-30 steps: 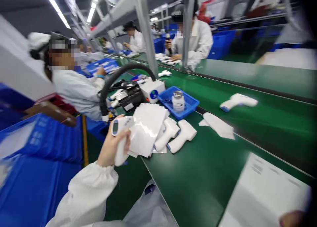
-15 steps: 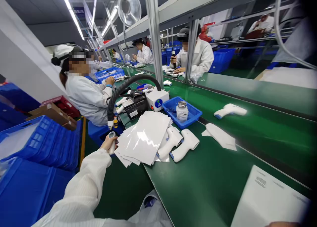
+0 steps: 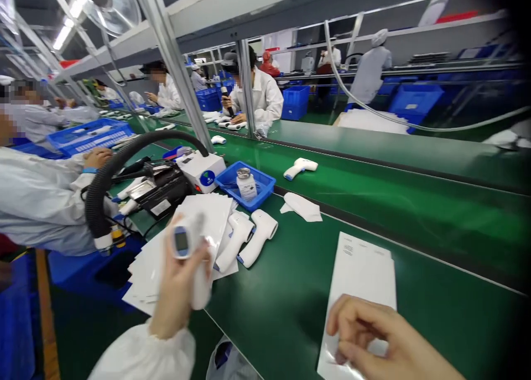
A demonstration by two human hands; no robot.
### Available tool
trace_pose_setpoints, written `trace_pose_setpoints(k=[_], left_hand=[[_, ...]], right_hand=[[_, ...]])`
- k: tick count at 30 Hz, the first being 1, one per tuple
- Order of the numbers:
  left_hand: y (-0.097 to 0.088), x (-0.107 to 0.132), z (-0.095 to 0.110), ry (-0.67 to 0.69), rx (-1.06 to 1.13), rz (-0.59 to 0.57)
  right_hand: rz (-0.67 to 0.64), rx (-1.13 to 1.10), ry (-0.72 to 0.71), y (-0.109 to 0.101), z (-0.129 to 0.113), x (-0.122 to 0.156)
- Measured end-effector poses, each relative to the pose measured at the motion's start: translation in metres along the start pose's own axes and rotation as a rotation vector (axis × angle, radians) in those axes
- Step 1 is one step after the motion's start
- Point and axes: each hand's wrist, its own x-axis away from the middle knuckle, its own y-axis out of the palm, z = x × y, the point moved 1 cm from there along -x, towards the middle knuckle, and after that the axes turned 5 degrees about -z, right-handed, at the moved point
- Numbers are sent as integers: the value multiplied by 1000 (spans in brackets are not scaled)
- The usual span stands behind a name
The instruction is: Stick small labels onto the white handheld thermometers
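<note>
My left hand is wrapped round the handle of a white infrared thermometer, its small grey screen facing me. The thermometer is slightly blurred and held above the fanned stack of glossy white sheets. Loosely curled over a white printed sheet on the right, my right hand shows no object in its fingers. Whether its fingertips touch the sheet I cannot tell. Two more white thermometers lie side by side between the stack and the printed sheet.
A blue tray holds a metal-capped white bottle. Beside it stands a white box with a black hose. A crumpled white cloth and another thermometer lie beyond. Co-workers sit at left and across the bench.
My left hand has brought the thermometer up from beside the bench edge to over the stack. My right hand has come into view over the printed sheet. The view has turned right.
</note>
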Motion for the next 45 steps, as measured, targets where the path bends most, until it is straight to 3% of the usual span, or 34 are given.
trace_pose_setpoints(k=[3, 5, 7, 10, 14, 17, 23, 30, 45], left_hand=[[86, 20, -26, -266, 134, -589], [128, 32, -44, -359, 177, -835], [157, 41, -57, -340, 182, -929], [177, 45, -66, -302, 145, -964], [181, 45, -75, -344, 64, -1109], [180, 48, -81, -290, 21, -1136], [178, 54, -81, -258, -70, -1128], [176, 56, -70, -391, -20, -1152], [174, 56, -66, -444, -49, -1145]], right_hand=[[-97, 3, 22, 9, -9, 1], [-86, -12, 9, 6, -10, 3], [21, 19, -18, -2, -8, 7], [282, 162, -83, -15, -3, 12], [595, 341, -218, -31, 2, 9], [713, 326, -229, -40, 4, 1], [707, 135, -210, -47, 5, -9], [752, 46, -216, -48, 4, -13], [763, 73, -211, -49, 2, -10]])
